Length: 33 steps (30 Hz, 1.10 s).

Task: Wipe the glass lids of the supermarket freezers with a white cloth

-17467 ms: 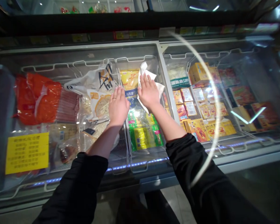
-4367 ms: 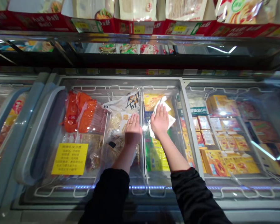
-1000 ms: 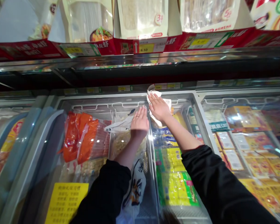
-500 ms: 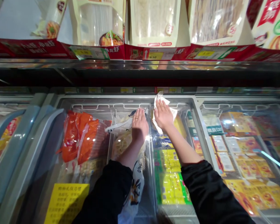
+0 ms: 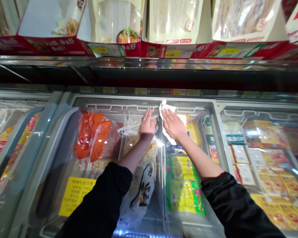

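My right hand (image 5: 173, 125) lies flat on a crumpled white cloth (image 5: 165, 106), its fingers stretched out, pressing the cloth on the clear glass lid (image 5: 157, 195) of a chest freezer. To its left, my left hand (image 5: 147, 125) has its fingers extended and touching the same lid; nothing shows in it. Below the glass and my left forearm is a white printed plastic bag (image 5: 145, 185). Yellow and green packets (image 5: 182, 185) lie below my right hand, under the lid. Orange-red bagged food (image 5: 90, 135) is farther left.
A raised grey-blue handle (image 5: 48, 155) runs along the lid's left side. A yellow notice (image 5: 75, 195) is at lower left. Overhead, a metal shelf edge (image 5: 139, 62) carries boxed packets (image 5: 175, 21). Another freezer section (image 5: 265, 148) with yellow boxes lies to the right.
The whole view has shifted, so the freezer appears farther right. Against the lid, both hands have slid a little left, the cloth moving along under the right one.
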{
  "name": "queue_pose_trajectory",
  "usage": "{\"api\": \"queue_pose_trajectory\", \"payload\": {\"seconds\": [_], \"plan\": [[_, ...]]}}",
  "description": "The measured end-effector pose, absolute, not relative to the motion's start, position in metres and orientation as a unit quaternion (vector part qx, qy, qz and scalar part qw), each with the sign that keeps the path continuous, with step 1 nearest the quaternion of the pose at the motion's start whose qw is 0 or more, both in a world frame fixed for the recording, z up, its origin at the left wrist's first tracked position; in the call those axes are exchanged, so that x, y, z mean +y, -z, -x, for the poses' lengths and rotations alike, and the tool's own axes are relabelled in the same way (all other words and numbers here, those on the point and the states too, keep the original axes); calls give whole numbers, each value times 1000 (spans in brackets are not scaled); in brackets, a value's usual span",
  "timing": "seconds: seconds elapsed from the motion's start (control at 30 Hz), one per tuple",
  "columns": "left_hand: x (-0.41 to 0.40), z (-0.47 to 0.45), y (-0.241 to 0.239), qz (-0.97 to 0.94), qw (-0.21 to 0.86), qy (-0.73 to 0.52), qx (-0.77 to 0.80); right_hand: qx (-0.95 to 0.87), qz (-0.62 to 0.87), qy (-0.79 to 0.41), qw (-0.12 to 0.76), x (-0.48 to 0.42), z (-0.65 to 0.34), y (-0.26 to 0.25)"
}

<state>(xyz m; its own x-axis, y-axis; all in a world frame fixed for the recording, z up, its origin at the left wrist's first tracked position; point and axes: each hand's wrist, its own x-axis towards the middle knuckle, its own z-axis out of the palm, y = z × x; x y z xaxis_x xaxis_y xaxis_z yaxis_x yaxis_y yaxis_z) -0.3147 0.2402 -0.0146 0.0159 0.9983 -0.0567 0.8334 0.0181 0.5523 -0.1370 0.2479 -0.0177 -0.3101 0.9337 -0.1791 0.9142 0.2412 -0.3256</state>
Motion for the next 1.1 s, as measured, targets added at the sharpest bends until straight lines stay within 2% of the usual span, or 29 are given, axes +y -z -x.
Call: {"api": "queue_pose_trajectory", "payload": {"seconds": [0.17,0.33,0.53,0.63,0.87,0.97,1.1], "plan": [[243,365,15,-709,171,-123,673,-736,656,-164,36,275,156,23],[243,382,32,-708,149,-93,684,-771,609,-183,36,308,193,24],[241,377,31,-707,135,-97,687,-835,505,-216,22,262,179,16],[238,376,29,-705,127,-111,689,-829,515,-215,16,240,161,13],[242,382,40,-713,141,-109,678,-763,619,-185,28,290,200,23],[243,383,41,-716,144,-106,675,-773,604,-190,41,302,219,24],[243,380,32,-717,146,-89,676,-824,530,-195,28,273,207,20]]}}
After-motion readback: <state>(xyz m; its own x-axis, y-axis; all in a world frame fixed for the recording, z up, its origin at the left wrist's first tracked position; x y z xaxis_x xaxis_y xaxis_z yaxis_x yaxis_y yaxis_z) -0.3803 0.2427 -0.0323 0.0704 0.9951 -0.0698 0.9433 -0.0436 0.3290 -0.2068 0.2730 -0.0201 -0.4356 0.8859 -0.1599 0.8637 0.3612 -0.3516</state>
